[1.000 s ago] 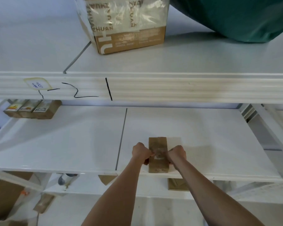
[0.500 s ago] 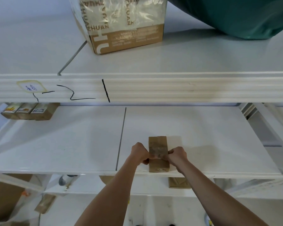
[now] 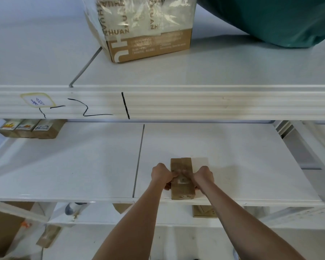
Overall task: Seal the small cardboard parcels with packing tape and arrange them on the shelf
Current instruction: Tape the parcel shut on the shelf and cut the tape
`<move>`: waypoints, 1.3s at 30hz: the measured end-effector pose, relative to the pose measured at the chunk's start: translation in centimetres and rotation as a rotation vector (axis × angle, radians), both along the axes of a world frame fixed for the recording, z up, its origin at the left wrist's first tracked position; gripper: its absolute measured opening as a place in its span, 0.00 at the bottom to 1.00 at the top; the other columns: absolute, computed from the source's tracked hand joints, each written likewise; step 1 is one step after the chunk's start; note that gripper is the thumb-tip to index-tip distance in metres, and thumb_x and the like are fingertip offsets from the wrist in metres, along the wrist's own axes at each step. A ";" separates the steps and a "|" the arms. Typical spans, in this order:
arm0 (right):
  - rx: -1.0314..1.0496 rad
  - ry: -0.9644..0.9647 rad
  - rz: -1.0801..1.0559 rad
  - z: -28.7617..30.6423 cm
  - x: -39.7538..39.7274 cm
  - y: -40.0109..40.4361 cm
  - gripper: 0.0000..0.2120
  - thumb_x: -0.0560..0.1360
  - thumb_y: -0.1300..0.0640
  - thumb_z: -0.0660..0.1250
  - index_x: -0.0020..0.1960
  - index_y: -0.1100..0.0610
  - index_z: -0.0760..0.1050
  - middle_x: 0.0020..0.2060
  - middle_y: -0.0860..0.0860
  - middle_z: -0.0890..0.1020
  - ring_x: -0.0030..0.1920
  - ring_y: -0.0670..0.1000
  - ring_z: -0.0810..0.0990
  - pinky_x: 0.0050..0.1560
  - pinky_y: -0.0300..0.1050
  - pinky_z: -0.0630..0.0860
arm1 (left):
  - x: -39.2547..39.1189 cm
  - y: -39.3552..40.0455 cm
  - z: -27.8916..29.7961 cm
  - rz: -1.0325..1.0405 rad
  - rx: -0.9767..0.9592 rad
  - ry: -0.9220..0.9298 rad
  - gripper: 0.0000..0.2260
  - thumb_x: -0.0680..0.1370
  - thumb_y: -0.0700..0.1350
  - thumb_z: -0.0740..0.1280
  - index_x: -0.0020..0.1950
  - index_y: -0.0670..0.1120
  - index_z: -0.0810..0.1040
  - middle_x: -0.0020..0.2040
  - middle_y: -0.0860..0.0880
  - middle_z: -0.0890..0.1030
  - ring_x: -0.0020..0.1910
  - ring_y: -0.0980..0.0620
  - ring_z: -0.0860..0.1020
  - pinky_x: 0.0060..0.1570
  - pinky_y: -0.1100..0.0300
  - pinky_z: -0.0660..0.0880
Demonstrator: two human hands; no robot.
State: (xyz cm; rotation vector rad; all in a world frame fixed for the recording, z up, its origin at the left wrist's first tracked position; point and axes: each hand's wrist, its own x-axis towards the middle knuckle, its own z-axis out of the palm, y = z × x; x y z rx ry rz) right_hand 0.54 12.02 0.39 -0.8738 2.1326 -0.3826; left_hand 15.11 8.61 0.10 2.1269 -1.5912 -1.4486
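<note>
Parcel: a small brown cardboard box (image 3: 182, 178) lies flat at the front edge of the middle shelf (image 3: 251, 166), just right of the seam between the two shelf panels.
Left hand: the left hand (image 3: 161, 175) grips the box's left side, fingers curled over its top toward the middle.
Right hand: the right hand (image 3: 203, 176) grips the right side the same way; the two sets of fingertips nearly meet over a pale patch on the top.
Handling: the box looks light and stiff, probably easy to lift with one hand; its long side walls offer the surest hold, and hard pressure on the top would likely dent the flaps.
Tape: glossy film seems to cover part of the top, but whether the seam is fully sealed cannot be told; no tape roll is in view.
Row of boxes: three similar small boxes (image 3: 31, 128) sit side by side at the back left corner of the same shelf, partly hidden by the upper shelf's front rail (image 3: 195, 104).
Above: a large printed carton (image 3: 146, 30) and a green bag (image 3: 270, 19) sit on the top shelf, both cut off by the frame.
Below: another brown box (image 3: 204, 211) shows under the front edge, mostly hidden.
Hidden: both thumbs and the pale patch are too small to make out.
</note>
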 end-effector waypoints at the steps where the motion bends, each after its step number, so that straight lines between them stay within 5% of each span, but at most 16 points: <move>1: 0.004 0.001 0.004 0.0 0.0 -0.2 0.27 0.70 0.38 0.77 0.46 0.60 0.72 0.44 0.56 0.83 0.38 0.55 0.82 0.39 0.48 0.83 | 0.1 -0.1 -0.2 0.027 0.004 0.011 0.21 0.73 0.56 0.77 0.45 0.39 0.78 0.37 0.43 0.84 0.27 0.49 0.83 0.30 0.57 0.82; 7: 0.010 -0.031 0.036 -0.3 -0.8 -0.6 0.21 0.75 0.45 0.74 0.52 0.63 0.77 0.45 0.57 0.85 0.37 0.57 0.86 0.41 0.49 0.85 | 0.3 -1.1 0.0 0.055 0.136 0.125 0.17 0.75 0.47 0.77 0.48 0.34 0.79 0.40 0.37 0.85 0.37 0.41 0.86 0.42 0.45 0.84; 12: -0.029 -0.083 0.006 -0.4 -0.7 -0.1 0.18 0.77 0.48 0.73 0.52 0.63 0.74 0.48 0.59 0.83 0.42 0.58 0.85 0.44 0.53 0.85 | 0.8 -0.6 0.0 0.024 0.150 0.153 0.18 0.79 0.49 0.72 0.49 0.33 0.79 0.41 0.38 0.85 0.37 0.43 0.86 0.46 0.46 0.84; 17: -0.008 -0.011 0.068 -0.7 -0.3 0.7 0.22 0.72 0.45 0.77 0.49 0.62 0.76 0.43 0.56 0.82 0.41 0.54 0.80 0.33 0.44 0.76 | 0.6 0.7 -0.6 -0.072 -0.035 0.002 0.24 0.68 0.57 0.81 0.47 0.38 0.80 0.40 0.43 0.86 0.36 0.48 0.86 0.43 0.54 0.84; 26: -0.022 -0.141 -0.007 -1.2 -1.4 0.8 0.08 0.76 0.57 0.74 0.48 0.63 0.82 0.45 0.56 0.84 0.43 0.55 0.84 0.40 0.45 0.82 | 1.3 0.3 -0.5 -0.007 0.075 0.117 0.19 0.71 0.48 0.80 0.52 0.36 0.80 0.44 0.42 0.86 0.38 0.47 0.87 0.49 0.49 0.84; 31: -0.047 -0.164 0.000 -1.3 -1.3 1.2 0.14 0.77 0.52 0.73 0.47 0.64 0.80 0.44 0.57 0.84 0.44 0.56 0.84 0.43 0.47 0.83 | 1.8 0.8 -0.9 0.040 0.049 0.192 0.16 0.75 0.48 0.77 0.50 0.35 0.82 0.44 0.40 0.86 0.40 0.45 0.87 0.47 0.48 0.84; 35: -0.099 -0.094 0.006 -0.9 -0.3 2.4 0.22 0.74 0.37 0.73 0.39 0.56 0.77 0.36 0.51 0.82 0.39 0.53 0.82 0.44 0.48 0.78 | 1.6 1.8 -1.5 0.170 0.024 0.214 0.22 0.74 0.56 0.76 0.47 0.36 0.80 0.43 0.41 0.85 0.41 0.44 0.86 0.46 0.51 0.84; 39: -0.198 -0.351 -0.109 0.2 0.2 2.5 0.21 0.75 0.39 0.72 0.54 0.56 0.74 0.47 0.51 0.81 0.49 0.52 0.80 0.57 0.55 0.80 | 1.2 2.1 -1.0 0.236 0.038 0.420 0.21 0.77 0.57 0.71 0.48 0.38 0.77 0.45 0.42 0.83 0.45 0.44 0.83 0.50 0.51 0.83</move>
